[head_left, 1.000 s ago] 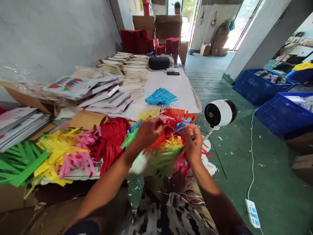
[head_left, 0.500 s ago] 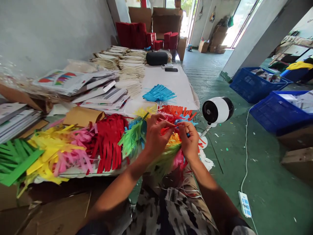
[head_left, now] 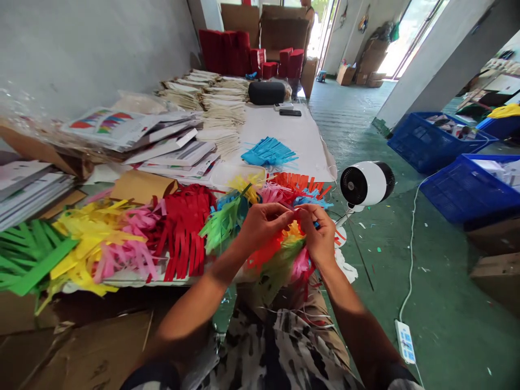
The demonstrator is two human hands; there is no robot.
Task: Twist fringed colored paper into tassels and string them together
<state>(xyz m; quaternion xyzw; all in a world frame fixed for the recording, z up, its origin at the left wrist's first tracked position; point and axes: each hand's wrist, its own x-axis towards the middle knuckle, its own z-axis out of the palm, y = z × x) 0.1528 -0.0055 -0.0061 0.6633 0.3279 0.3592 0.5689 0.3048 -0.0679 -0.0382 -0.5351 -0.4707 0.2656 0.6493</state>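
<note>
Close together over the near edge of the table, my left hand (head_left: 264,225) and my right hand (head_left: 319,233) are both closed in a pinch. Between their fingertips is the top of a reddish paper tassel, mostly hidden by the fingers. Orange fringe (head_left: 264,253) hangs below my left hand. Green fringe (head_left: 280,271) and pink fringe (head_left: 300,262) droop over my lap beneath both hands. A small blue object (head_left: 316,223) shows at my right fingers, too small to name. Left of my hands lie a light green tassel (head_left: 223,219) and a dark red fringe (head_left: 189,233).
Yellow fringe (head_left: 89,230) and green fringe (head_left: 32,260) lie farther left. Blue fringe (head_left: 268,151) lies beyond my hands, near a white tray (head_left: 221,176). A white fan (head_left: 368,184) stands right of the table. Blue crates (head_left: 467,189) sit on the floor.
My view has shifted slightly. My left hand is lower, its fingers drawn flatter towards the right hand. More orange fringe shows below it. Both hands remain pinched together.
</note>
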